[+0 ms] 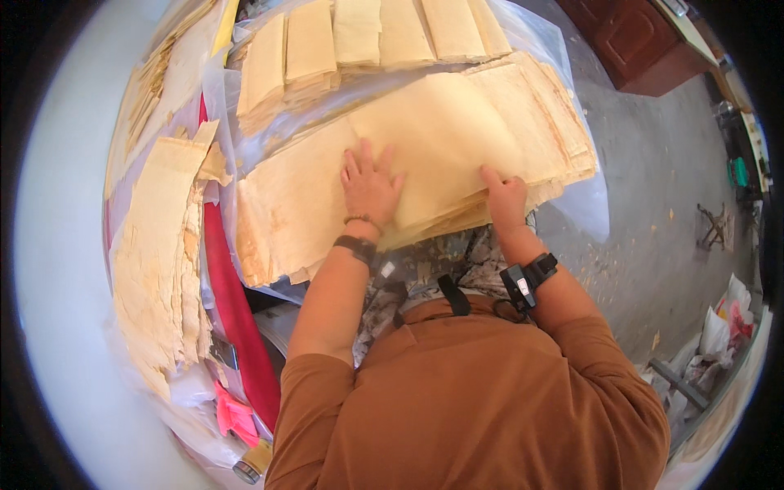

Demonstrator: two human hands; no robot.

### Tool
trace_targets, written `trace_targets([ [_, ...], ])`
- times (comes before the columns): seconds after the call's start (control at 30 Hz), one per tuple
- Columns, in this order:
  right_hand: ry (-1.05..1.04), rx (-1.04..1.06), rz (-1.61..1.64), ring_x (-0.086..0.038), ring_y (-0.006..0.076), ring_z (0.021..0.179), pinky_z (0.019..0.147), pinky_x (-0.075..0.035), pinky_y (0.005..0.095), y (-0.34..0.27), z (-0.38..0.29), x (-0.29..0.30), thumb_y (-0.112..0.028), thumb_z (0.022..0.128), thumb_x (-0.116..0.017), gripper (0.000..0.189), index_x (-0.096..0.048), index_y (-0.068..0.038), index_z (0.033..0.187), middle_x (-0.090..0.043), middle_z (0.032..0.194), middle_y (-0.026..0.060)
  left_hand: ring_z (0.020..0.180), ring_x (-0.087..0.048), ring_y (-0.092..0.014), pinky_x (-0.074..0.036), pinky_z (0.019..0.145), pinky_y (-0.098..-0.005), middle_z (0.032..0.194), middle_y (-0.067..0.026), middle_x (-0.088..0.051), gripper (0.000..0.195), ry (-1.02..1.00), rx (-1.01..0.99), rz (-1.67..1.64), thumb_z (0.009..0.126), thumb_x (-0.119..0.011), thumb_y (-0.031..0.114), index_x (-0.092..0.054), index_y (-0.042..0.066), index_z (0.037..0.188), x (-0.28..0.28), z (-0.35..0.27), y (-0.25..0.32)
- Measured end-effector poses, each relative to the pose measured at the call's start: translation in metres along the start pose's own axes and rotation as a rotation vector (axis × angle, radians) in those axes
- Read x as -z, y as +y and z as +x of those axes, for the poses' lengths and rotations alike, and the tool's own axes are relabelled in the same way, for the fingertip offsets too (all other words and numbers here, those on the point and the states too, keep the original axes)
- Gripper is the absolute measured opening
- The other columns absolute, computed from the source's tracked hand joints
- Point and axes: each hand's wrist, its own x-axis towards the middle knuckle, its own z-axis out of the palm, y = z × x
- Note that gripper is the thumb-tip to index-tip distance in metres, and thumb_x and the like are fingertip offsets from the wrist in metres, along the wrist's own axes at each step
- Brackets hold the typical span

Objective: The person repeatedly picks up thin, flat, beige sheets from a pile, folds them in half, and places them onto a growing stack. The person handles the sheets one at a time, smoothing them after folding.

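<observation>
A wide stack of thin, pale tan sheets (294, 208), perhaps dried bean-curd skin, lies slantwise in front of me with ragged, layered edges. On top is a smooth sheet (447, 135). My left hand (370, 190) rests on it palm down, fingers spread, near the middle of the stack. At the near right edge, my right hand (507, 193) pinches the smooth sheet between thumb and curled fingers. Both wrists wear dark straps. Beyond the stack, a row of narrower folded bundles (355, 37) of similar sheets lies side by side on clear plastic film (269, 131).
More torn sheets (153, 245) are piled at the left, beside a red cloth strip (236, 318). A pink bag (236, 416) and a jar (252, 462) sit lower left. A brown wooden cabinet (637, 49) stands upper right; plastic bags (716, 334) lie lower right.
</observation>
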Motion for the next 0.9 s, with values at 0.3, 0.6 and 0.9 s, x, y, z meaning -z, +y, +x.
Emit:
trace_targets([
  [0.3, 0.391, 0.900, -0.384, -0.057, 0.0310, 0.128, 0.110, -0.045, 0.0427, -0.069, 0.010, 0.029, -0.018, 0.089, -0.079, 0.048, -0.063, -0.003, 0.131, -0.061, 0.139, 0.0166, 0.149, -0.031, -0.047, -0.029, 0.118, -0.0563, 0.167, -0.0119, -0.033, 0.057, -0.006, -0.082, 0.032, 0.099, -0.061, 0.047, -0.048, 0.042, 0.154, 0.004, -0.001, -0.006],
  [0.6, -0.429, 0.945, -1.033, -0.038, 0.0287, 0.151, 0.125, -0.027, 0.0487, -0.020, 0.025, -0.030, -0.039, 0.099, -0.060, 0.051, -0.060, -0.017, 0.145, -0.047, 0.159, 0.0085, 0.116, -0.066, -0.032, -0.054, 0.095, -0.0431, 0.139, -0.0200, -0.062, 0.051, 0.070, 0.460, -0.551, 0.093, -0.075, 0.028, -0.060, 0.002, 0.135, 0.024, -0.003, 0.016],
  [0.9, -0.599, 0.930, -0.760, -0.042, 0.0386, 0.145, 0.122, -0.028, 0.0560, -0.032, 0.034, -0.011, -0.043, 0.092, -0.070, 0.063, -0.056, -0.016, 0.147, -0.052, 0.152, 0.0155, 0.100, -0.072, -0.026, -0.059, 0.087, -0.0391, 0.116, -0.0158, -0.071, 0.037, -0.195, 0.678, -1.779, 0.097, -0.068, 0.015, -0.061, -0.007, 0.125, 0.040, 0.006, 0.028],
])
